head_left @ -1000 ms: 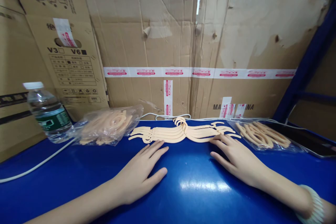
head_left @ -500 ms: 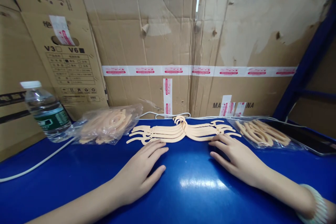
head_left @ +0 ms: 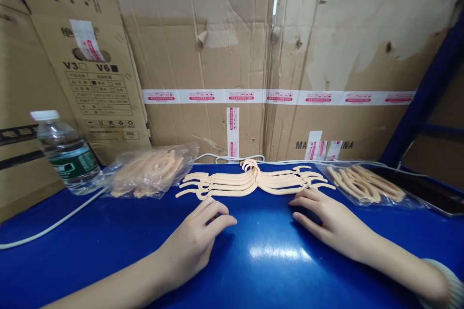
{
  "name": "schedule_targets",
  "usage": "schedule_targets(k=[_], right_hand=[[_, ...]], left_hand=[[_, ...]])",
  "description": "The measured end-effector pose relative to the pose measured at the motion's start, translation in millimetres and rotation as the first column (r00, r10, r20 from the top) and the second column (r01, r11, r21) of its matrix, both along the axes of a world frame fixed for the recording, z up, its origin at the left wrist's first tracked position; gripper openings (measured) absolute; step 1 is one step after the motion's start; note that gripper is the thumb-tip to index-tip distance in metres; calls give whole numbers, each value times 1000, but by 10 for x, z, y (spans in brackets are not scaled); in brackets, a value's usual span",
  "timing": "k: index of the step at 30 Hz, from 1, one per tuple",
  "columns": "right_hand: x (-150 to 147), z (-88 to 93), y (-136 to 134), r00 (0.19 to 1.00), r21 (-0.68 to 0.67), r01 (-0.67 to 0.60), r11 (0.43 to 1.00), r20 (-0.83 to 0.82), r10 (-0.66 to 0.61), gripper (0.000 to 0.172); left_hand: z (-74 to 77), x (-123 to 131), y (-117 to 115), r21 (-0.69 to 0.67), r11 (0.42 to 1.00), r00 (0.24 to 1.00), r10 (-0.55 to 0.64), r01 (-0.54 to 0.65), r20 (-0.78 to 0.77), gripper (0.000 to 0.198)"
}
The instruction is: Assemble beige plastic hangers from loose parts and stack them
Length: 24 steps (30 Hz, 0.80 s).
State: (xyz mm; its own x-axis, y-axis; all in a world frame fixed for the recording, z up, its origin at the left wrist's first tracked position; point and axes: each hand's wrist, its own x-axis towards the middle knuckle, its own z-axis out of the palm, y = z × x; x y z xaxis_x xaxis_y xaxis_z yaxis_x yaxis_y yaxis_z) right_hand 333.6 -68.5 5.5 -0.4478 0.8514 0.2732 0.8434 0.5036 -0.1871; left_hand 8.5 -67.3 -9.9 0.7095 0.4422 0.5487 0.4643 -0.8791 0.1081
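Observation:
Several beige hangers lie overlapped in a row on the blue table, their hooks pointing to the back. My left hand is just in front of their left side, fingers bent and apart, holding nothing. By their right end rests my right hand, its fingers spread and the fingertips close to the hanger edge. Beige pieces in a clear plastic bag lie at the back left. At the back right is another clear bag with similar beige pieces.
A water bottle with a green label stands at the left. A white cable runs over the table. Behind stand cardboard sheets. A dark flat device lies at the right, near a blue metal post.
My left hand has lifted and turned, its fingers now more bent and drawn back from the hangers. My right hand has barely moved. The view has shifted slightly.

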Motion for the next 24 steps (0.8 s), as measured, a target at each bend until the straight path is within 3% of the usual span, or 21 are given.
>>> schedule_targets(k=[12, 24], right_hand=[[-1, 23, -6, 999, -31, -19, 999, -28, 18, 34], [-15, 112, -93, 998, -100, -42, 994, 49, 47, 38]], left_hand=[[-19, -7, 0, -34, 999, 999, 4, -3, 40, 58], [-16, 1, 3, 7, 1000, 995, -24, 23, 101, 48]])
